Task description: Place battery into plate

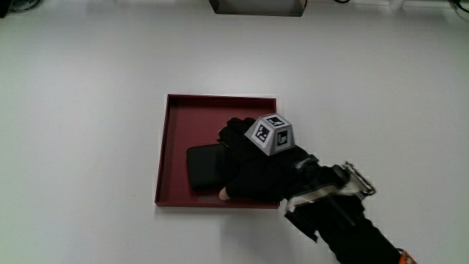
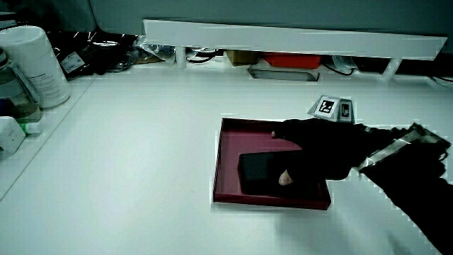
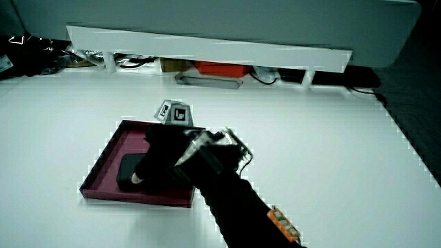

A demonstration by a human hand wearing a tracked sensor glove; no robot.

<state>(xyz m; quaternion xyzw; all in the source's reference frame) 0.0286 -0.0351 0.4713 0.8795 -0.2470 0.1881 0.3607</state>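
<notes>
A dark red square plate (image 1: 163, 147) lies on the white table, seen in both side views (image 2: 218, 163) (image 3: 103, 158). A flat black battery (image 1: 204, 167) rests inside it, in the half nearer to the person (image 2: 258, 172) (image 3: 128, 167). The hand (image 1: 242, 165) reaches over the plate from the person's side and covers one end of the battery. Its thumb tip sits at the battery's nearer corner and its fingers curl past the farther corner. The patterned cube (image 1: 271, 134) stands on the hand's back. In both side views the hand (image 2: 311, 152) (image 3: 162, 155) hides that end of the battery.
A low white partition (image 2: 297, 35) runs along the table's farther edge, with cables and small boxes under it. A white cylindrical container (image 2: 35, 64) stands at the table's edge beside other clutter. A grey tray (image 1: 256, 6) sits at the partition.
</notes>
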